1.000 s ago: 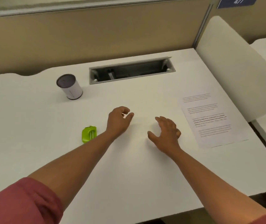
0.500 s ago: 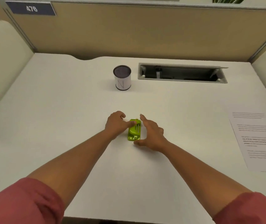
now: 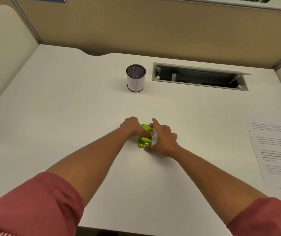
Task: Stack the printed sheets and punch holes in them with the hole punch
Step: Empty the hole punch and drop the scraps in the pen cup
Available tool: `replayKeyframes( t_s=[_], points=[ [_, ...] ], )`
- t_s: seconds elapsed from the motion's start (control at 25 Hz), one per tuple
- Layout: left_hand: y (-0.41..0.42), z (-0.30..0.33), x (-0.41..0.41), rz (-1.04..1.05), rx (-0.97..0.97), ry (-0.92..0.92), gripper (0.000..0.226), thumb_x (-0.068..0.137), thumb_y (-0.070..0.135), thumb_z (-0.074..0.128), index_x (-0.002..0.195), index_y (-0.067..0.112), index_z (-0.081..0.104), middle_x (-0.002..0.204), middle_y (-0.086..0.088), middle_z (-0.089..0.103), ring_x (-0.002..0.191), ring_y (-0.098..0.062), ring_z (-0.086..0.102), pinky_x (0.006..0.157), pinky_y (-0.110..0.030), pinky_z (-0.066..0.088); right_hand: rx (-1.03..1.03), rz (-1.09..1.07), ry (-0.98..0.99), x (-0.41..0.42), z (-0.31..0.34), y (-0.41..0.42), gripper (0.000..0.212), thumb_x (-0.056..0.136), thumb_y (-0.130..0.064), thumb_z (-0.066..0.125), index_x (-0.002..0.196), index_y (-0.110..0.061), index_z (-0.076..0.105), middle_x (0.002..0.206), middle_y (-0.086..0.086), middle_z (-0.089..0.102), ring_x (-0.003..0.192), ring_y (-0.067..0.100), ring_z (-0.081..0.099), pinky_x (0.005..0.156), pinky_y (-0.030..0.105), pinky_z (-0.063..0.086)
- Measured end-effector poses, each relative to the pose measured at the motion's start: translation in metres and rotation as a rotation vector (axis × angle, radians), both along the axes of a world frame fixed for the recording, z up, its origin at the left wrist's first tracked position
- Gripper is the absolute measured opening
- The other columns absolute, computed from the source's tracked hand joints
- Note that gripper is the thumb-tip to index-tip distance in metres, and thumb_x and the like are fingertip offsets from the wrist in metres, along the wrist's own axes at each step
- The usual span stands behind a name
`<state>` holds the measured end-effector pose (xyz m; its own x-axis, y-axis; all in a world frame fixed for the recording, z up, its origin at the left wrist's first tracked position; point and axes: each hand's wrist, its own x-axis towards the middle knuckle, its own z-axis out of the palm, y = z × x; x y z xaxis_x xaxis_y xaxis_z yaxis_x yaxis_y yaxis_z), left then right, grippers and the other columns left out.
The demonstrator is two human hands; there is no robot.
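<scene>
Green hole punch (image 3: 145, 137) sits on the white worktop (image 3: 68, 116), roughly centre, directly in front of the person. Both hands are on it.

Left hand (image 3: 133, 127): approaches from the left; thumb lies across the top of the punch, remaining fingers curled down on its far left side. Grip is closed around the punch body.

Right hand (image 3: 163, 139): on the right side of the punch. Index finger reaches to the far end, thumb touches the near corner at the base; the punch is pinched lengthwise between them. Other fingers are loosely bent, off to the right.

Printed sheets (image 3: 276, 150): lie flat at the right edge of the worktop, well apart from the punch, partly cut off by the frame edge. Text lines visible, not legible. How many sheets there are I cannot tell.

Other items: mesh pen cup (image 3: 135, 78) with a white label, upright, behind the punch. Open cable tray (image 3: 199, 76) recessed into the worktop, just right of the cup. Rolled red sleeves on both forearms.
</scene>
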<state>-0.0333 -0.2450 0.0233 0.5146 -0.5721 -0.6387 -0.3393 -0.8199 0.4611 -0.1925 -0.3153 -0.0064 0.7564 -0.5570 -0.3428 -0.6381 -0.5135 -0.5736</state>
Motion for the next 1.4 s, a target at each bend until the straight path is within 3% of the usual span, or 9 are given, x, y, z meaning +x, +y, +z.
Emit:
replayKeyframes(
  t_s=[0.16, 0.28, 0.36, 0.52, 0.76, 0.88, 1.12, 1.24, 1.4],
  points=[
    [-0.006, -0.005, 0.01, 0.064, 0.032, 0.153, 0.092, 0.057, 0.052, 0.096, 0.124, 0.005, 0.055, 0.122, -0.011, 0.062, 0.106, -0.028, 0.061, 0.081, -0.037, 0.056, 0.012, -0.003, 0.004, 0.001, -0.002, -0.002, 0.127, 0.056, -0.05, 0.087, 0.155, -0.039, 0.009, 0.149, -0.024, 0.039, 0.14, 0.012, 0.022, 0.094, 0.038, 0.02],
    [-0.009, -0.01, 0.017, 0.074, 0.035, 0.206, 0.089, 0.058, 0.05, 0.097, 0.123, 0.005, 0.056, 0.113, -0.009, 0.06, 0.094, -0.023, 0.057, 0.069, -0.032, 0.052, 0.006, -0.002, -0.003, 0.001, -0.003, -0.003, 0.125, 0.052, -0.053, 0.085, 0.153, -0.041, 0.011, 0.147, -0.028, 0.039, 0.138, 0.012, 0.024, 0.092, 0.039, 0.02],
    [-0.007, -0.012, 0.018, 0.037, 0.056, 0.157, 0.088, 0.059, 0.053, 0.096, 0.121, 0.005, 0.057, 0.104, -0.006, 0.058, 0.089, -0.022, 0.056, 0.065, -0.032, 0.049, 0.003, -0.005, -0.011, 0.001, -0.006, -0.003, 0.124, 0.051, -0.054, 0.084, 0.152, -0.041, 0.012, 0.146, -0.028, 0.04, 0.137, 0.013, 0.026, 0.092, 0.04, 0.021],
    [-0.008, -0.008, 0.016, -0.157, 0.158, -0.124, 0.085, 0.056, 0.074, 0.086, 0.104, 0.013, 0.051, 0.089, 0.001, 0.056, 0.091, -0.024, 0.059, 0.069, -0.033, 0.044, 0.008, -0.019, -0.005, 0.002, -0.006, -0.003, 0.124, 0.052, -0.053, 0.085, 0.153, -0.04, 0.013, 0.146, -0.027, 0.041, 0.136, 0.01, 0.025, 0.091, 0.039, 0.02],
    [0.002, -0.009, 0.006, -0.122, 0.028, -0.155, 0.073, 0.06, 0.069, 0.086, 0.097, 0.015, 0.055, 0.088, 0.002, 0.058, 0.084, -0.02, 0.058, 0.058, -0.031, 0.037, 0.005, -0.02, -0.014, 0.0, -0.004, -0.003, 0.123, 0.057, -0.052, 0.086, 0.156, -0.037, 0.014, 0.148, -0.024, 0.04, 0.14, 0.014, 0.024, 0.095, 0.04, 0.022],
    [0.005, -0.014, 0.001, 0.027, -0.064, -0.082, 0.068, 0.059, 0.061, 0.091, 0.092, 0.01, 0.06, 0.088, -0.004, 0.063, 0.08, -0.021, 0.059, 0.062, -0.032, 0.042, 0.022, -0.016, -0.018, -0.002, -0.001, -0.002, 0.123, 0.058, -0.05, 0.087, 0.155, -0.039, 0.013, 0.138, -0.029, 0.037, 0.138, 0.01, 0.022, 0.1, 0.041, 0.024],
    [0.013, -0.008, 0.002, 0.026, 0.042, -0.133, 0.078, 0.057, 0.074, 0.085, 0.093, 0.012, 0.055, 0.087, -0.001, 0.061, 0.084, -0.022, 0.061, 0.054, -0.03, 0.036, 0.008, -0.019, -0.013, -0.002, 0.001, -0.002, 0.121, 0.06, -0.048, 0.088, 0.156, -0.036, 0.014, 0.151, -0.023, 0.039, 0.141, 0.015, 0.024, 0.1, 0.042, 0.024],
    [0.01, -0.006, -0.002, 0.122, -0.042, -0.032, 0.067, 0.06, 0.064, 0.09, 0.085, 0.01, 0.058, 0.079, -0.002, 0.061, 0.073, -0.019, 0.059, 0.058, -0.03, 0.041, 0.003, -0.004, -0.006, 0.001, 0.003, -0.001, 0.12, 0.061, -0.049, 0.088, 0.156, -0.037, 0.016, 0.151, -0.02, 0.04, 0.141, 0.017, 0.025, 0.101, 0.044, 0.026],
    [0.014, 0.0, -0.018, 0.275, -0.164, 0.003, 0.05, 0.064, 0.039, 0.094, 0.074, 0.012, 0.054, 0.072, -0.004, 0.059, 0.061, -0.017, 0.055, 0.05, -0.027, 0.039, -0.017, 0.013, -0.03, -0.004, 0.01, 0.005, 0.119, 0.06, -0.048, 0.086, 0.155, -0.04, 0.016, 0.149, -0.019, 0.043, 0.14, 0.017, 0.026, 0.1, 0.043, 0.026]
  ],
)
